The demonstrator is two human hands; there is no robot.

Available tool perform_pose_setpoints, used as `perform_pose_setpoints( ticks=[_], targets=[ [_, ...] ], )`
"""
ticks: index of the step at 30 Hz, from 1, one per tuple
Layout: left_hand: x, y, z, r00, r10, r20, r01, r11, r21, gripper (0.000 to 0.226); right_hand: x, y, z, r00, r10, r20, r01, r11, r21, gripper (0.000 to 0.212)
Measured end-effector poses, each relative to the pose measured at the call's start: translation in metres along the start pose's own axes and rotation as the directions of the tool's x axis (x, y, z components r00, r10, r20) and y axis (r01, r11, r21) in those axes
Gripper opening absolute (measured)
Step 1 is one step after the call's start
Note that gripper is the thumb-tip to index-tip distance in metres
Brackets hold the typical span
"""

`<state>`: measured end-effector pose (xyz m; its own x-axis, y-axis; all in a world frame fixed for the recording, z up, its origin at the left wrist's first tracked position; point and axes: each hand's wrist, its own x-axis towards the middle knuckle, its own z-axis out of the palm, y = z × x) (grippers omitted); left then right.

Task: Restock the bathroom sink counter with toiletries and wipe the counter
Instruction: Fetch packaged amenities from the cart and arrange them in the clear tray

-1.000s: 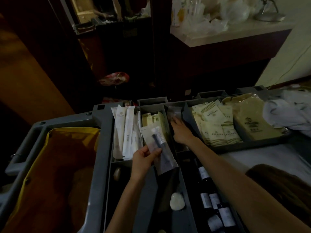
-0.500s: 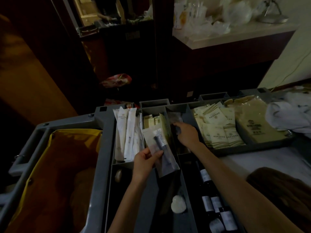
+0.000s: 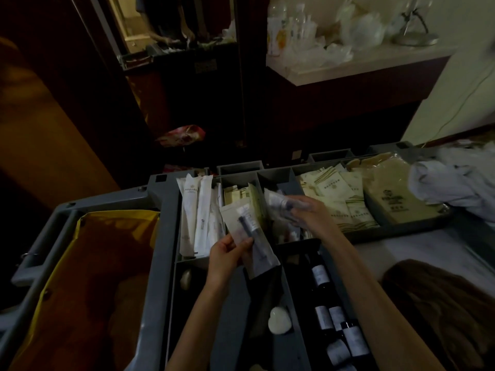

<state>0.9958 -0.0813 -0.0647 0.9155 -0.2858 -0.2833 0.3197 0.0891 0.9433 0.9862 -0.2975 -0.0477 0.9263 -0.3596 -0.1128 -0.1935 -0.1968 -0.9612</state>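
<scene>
My left hand [image 3: 227, 255] grips a clear sachet with a dark toothbrush [image 3: 250, 236] inside, held over the grey cart tray [image 3: 166, 236]. My right hand [image 3: 312, 212] pinches a second clear packet [image 3: 280, 204], lifted just above a middle compartment. Long white sachets [image 3: 197, 212] fill the left compartment. Cream packets [image 3: 337, 194] lie in the right one. Dark small bottles [image 3: 332, 319] with white labels stand in the near compartment.
A yellow bag [image 3: 88, 285] hangs open in the cart's left side. White cloths [image 3: 455, 183] are piled at the right. Beyond the cart, a pale counter [image 3: 356, 68] carries bottles and plastic bags. A white heart-shaped soap [image 3: 278, 321] lies in the near tray.
My right hand has come up out of the middle compartment with a clear packet pinched in its fingers. My left hand keeps the toothbrush sachet almost still.
</scene>
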Motion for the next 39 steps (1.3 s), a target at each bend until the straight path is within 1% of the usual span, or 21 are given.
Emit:
perform_pose_setpoints(
  ticks=[2,3,4,6,7,9,10,11,14,16,18,21,23,25,27,29,30,35,37,39],
  targets=[
    [-0.001,0.001,0.001,1.000,-0.003,-0.005,0.003,1.000,-0.022,0.010,-0.008,0.000,-0.004,1.000,0.011,0.017,-0.014,0.980,0.198,0.024],
    [-0.003,0.002,0.002,1.000,-0.003,-0.011,0.002,1.000,-0.031,0.010,-0.011,0.000,-0.006,0.999,0.013,0.044,-0.025,0.956,0.293,0.018],
    [-0.004,0.002,0.003,1.000,-0.001,-0.018,0.000,0.999,-0.039,0.010,-0.014,0.000,-0.005,0.998,0.021,0.067,-0.045,0.922,0.384,0.018],
    [-0.008,0.002,0.006,0.999,0.001,-0.043,-0.004,0.998,-0.064,0.014,-0.020,-0.001,-0.003,0.998,0.018,0.054,-0.043,0.864,0.502,0.047],
    [-0.008,0.002,0.008,0.999,0.005,-0.050,-0.009,0.997,-0.075,0.016,-0.024,0.000,-0.001,0.999,0.002,0.049,-0.029,0.833,0.552,0.056],
    [-0.009,0.004,0.012,0.999,0.023,-0.042,-0.026,0.997,-0.078,0.018,-0.032,0.012,0.006,0.994,-0.047,0.103,-0.030,0.773,0.634,0.059],
    [-0.010,0.006,0.014,0.999,0.037,-0.038,-0.039,0.997,-0.064,0.019,-0.037,0.016,0.009,0.988,-0.060,0.140,-0.044,0.769,0.638,0.058],
    [-0.010,0.008,0.016,0.998,0.054,-0.038,-0.056,0.997,-0.045,0.019,-0.042,0.019,0.011,0.987,-0.058,0.149,-0.046,0.791,0.610,0.058],
    [-0.014,0.016,0.019,0.993,0.112,-0.032,-0.113,0.993,-0.023,0.021,-0.052,0.017,0.015,0.991,-0.055,0.122,-0.030,0.798,0.602,0.046],
    [-0.015,0.019,0.018,0.990,0.141,-0.032,-0.141,0.990,-0.019,0.023,-0.058,0.014,0.015,0.991,-0.034,0.130,-0.050,0.801,0.596,0.045],
    [-0.018,0.019,0.017,0.987,0.156,-0.050,-0.156,0.988,-0.007,0.027,-0.062,0.014,0.015,0.992,-0.002,0.129,-0.067,0.845,0.531,0.041],
    [-0.023,0.018,0.015,0.981,0.194,-0.027,-0.193,0.981,0.026,0.030,-0.070,0.011,0.016,0.990,0.034,0.141,-0.084,0.924,0.372,0.026],
    [-0.028,0.015,0.014,0.974,0.228,0.001,-0.228,0.972,0.051,0.028,-0.076,0.011,0.019,0.983,0.068,0.169,-0.118,0.943,0.310,0.020],
    [-0.031,0.009,0.014,0.968,0.249,0.027,-0.251,0.965,0.077,0.033,-0.081,0.014,0.021,0.979,0.101,0.175,-0.148,0.948,0.282,0.016],
    [-0.034,0.004,0.015,0.961,0.274,0.042,-0.277,0.954,0.114,0.036,-0.087,0.014,0.023,0.983,0.110,0.146,-0.155,0.925,0.346,0.014],
    [-0.039,0.001,0.018,0.961,0.273,0.050,-0.277,0.954,0.117,0.037,-0.092,0.014,0.024,0.988,0.105,0.113,-0.143,0.894,0.424,0.016],
    [-0.041,-0.001,0.019,0.963,0.266,0.051,-0.270,0.957,0.109,0.038,-0.095,0.013,0.024,0.990,0.102,0.101,-0.136,0.890,0.435,0.017],
    [-0.056,-0.013,0.010,0.974,0.221,0.041,-0.223,0.972,0.074,0.039,-0.112,0.014,0.032,0.993,0.084,0.087,-0.114,0.898,0.424,0.029],
    [-0.064,-0.017,0.003,0.978,0.204,0.038,-0.206,0.976,0.074,0.038,-0.123,0.017,0.037,0.993,0.093,0.074,-0.115,0.905,0.409,0.030],
    [-0.076,-0.019,-0.003,0.982,0.182,0.040,-0.183,0.982,0.038,0.037,-0.135,0.017,0.041,0.994,0.094,0.059,-0.110,0.911,0.398,0.029]
  ],
)
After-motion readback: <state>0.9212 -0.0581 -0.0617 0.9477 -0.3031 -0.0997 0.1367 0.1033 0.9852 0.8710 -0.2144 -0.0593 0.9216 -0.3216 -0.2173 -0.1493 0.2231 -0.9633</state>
